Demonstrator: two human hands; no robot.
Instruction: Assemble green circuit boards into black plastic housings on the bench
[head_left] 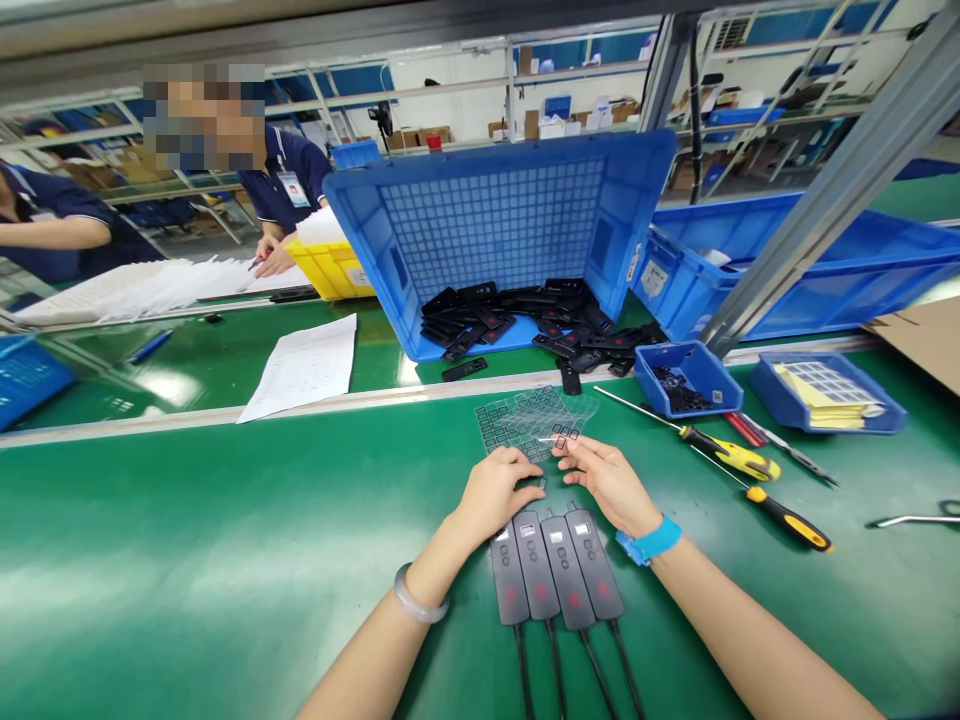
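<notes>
My left hand (501,490) is closed in a pinch, with a small black square frame (542,484) at its fingertips. Between the thumb and fingers of my right hand (606,482) is a clear strip with black square outlines (564,438). More clear sheets of black square outlines (510,420) lie just beyond both hands. Below the hands, several dark grey handheld controllers (555,570) rest side by side, their cables running toward me. Each bears a small window, round buttons and a red mark.
A tipped blue crate (495,210) spills black plastic casings (577,335). At right are a blue bin of small black parts (679,388), a bin of sheets (829,393), screwdrivers (787,520) and tweezers (799,458). Paper (304,370) lies left; co-workers (289,190) sit beyond.
</notes>
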